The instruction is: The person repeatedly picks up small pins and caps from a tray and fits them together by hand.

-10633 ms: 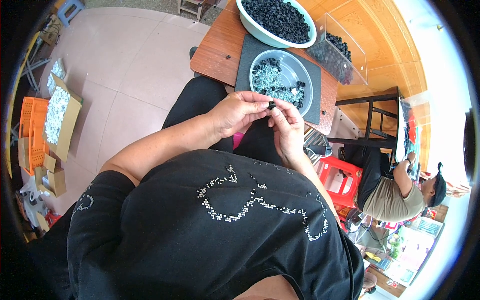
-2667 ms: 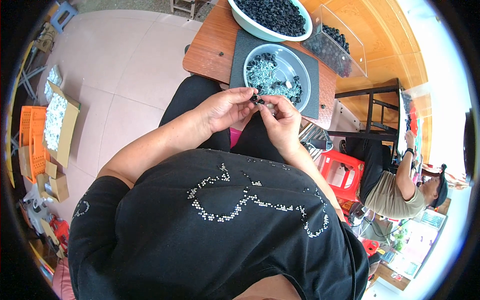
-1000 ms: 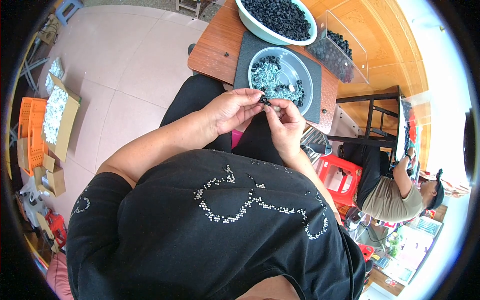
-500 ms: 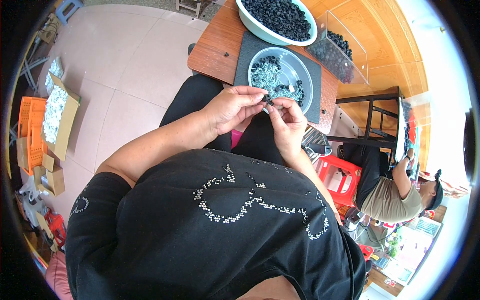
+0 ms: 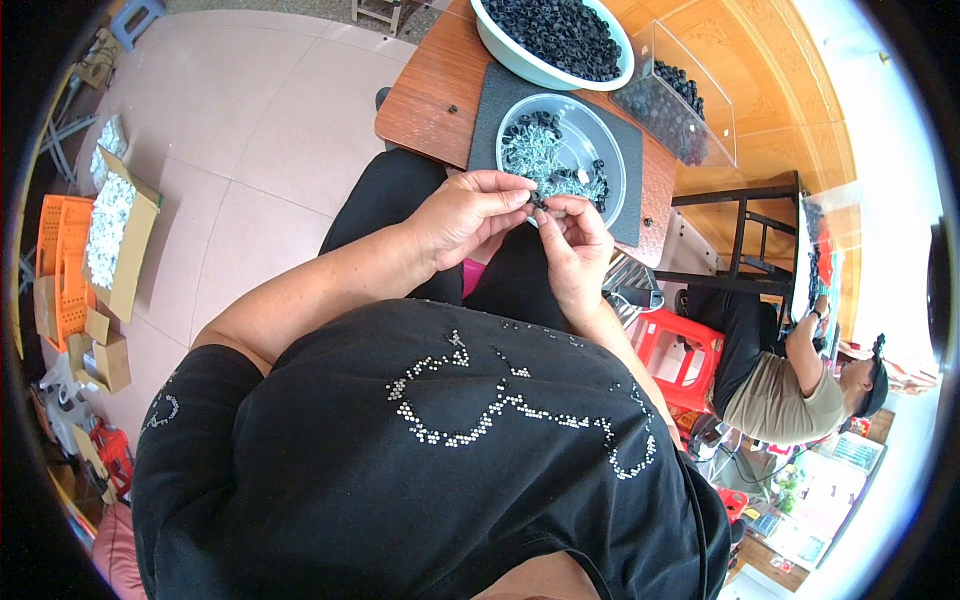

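Observation:
A small black ring-like part [image 5: 538,199] sits between my fingertips, above the near rim of a round clear tub [image 5: 620,150]. My left hand [image 5: 462,218] pinches it from the left between thumb and forefinger. From the right, my right hand [image 5: 577,245] pinches at the same spot, thumb tip nearly touching the left fingers. Fingers partly cover the part, so its details are hidden. In the tub lie many small silvery screws [image 5: 530,155] mixed with loose black parts [image 5: 600,178].
A dark mat [image 5: 488,120] lies under the tub on a wooden table [image 5: 425,105]. Behind stand a pale basin [image 5: 530,73] and a clear bin [image 5: 720,115], both with black parts. A co-worker [image 5: 785,395] sits at right by a red stool [image 5: 660,350]. Cartons [image 5: 140,245] stand left.
Both hands stay in nearly the same place. The fingertips and the black part have shifted only slightly.

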A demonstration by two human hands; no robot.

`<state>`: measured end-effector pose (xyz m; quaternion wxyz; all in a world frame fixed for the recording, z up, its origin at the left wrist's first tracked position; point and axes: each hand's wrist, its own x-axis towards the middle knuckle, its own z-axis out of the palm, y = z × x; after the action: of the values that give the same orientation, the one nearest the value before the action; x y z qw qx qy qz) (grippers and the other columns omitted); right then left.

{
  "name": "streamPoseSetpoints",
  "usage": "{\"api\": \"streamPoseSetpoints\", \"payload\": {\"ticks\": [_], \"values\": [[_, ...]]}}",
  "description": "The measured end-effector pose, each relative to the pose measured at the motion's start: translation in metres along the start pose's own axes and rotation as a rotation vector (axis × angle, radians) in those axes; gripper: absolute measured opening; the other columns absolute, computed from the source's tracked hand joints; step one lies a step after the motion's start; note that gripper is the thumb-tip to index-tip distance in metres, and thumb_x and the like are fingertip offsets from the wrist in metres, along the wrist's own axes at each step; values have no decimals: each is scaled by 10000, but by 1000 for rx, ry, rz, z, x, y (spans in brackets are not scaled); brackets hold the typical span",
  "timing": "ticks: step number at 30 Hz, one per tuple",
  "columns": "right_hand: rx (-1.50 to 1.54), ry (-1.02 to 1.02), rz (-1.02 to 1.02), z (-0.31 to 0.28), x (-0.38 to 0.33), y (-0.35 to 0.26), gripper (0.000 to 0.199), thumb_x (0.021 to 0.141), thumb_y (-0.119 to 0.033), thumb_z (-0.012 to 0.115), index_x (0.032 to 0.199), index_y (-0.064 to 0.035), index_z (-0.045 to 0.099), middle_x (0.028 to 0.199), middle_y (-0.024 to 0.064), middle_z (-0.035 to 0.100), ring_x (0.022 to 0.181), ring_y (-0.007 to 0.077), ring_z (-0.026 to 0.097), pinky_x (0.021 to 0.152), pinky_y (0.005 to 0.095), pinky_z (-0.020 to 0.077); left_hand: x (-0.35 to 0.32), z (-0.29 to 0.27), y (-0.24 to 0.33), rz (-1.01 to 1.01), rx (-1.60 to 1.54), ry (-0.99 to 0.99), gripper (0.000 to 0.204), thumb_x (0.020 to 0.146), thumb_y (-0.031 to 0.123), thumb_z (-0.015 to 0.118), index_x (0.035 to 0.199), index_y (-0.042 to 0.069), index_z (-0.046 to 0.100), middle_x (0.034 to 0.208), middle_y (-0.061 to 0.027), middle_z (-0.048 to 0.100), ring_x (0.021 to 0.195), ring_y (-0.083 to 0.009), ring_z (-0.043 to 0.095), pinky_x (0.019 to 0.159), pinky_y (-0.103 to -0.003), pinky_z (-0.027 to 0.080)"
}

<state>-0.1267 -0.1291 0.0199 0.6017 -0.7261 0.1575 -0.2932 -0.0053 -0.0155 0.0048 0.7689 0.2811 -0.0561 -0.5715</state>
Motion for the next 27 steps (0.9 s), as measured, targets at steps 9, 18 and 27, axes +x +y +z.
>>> {"api": "streamPoseSetpoints", "payload": {"ticks": [9, 18, 27], "values": [[125, 1, 135, -2, 1, -9, 147, 827, 57, 604, 965, 10, 589, 839, 0, 595, 699, 20, 519, 622, 159, 417, 3, -8, -1, -145, -280, -52, 183, 919, 124, 530, 1051, 2, 563, 940, -63, 604, 900, -130, 606, 809, -225, 532], [135, 0, 176, 0, 0, -12, 138, 830, 32, 618, 963, 2, 596, 830, 2, 614, 724, 27, 545, 648, 158, 424, 2, -2, -1, -170, -229, -71, 184, 925, 164, 529, 1021, 16, 583, 909, -53, 609, 880, -128, 605, 805, -223, 525], [148, -18, 216, -1, 0, -11, 132, 835, 31, 611, 963, 4, 595, 834, 10, 620, 716, 31, 546, 641, 161, 423, 4, -6, -3, -172, -145, -57, 154, 906, 173, 565, 976, 38, 590, 927, -66, 627, 892, -135, 608, 814, -226, 513]]}}
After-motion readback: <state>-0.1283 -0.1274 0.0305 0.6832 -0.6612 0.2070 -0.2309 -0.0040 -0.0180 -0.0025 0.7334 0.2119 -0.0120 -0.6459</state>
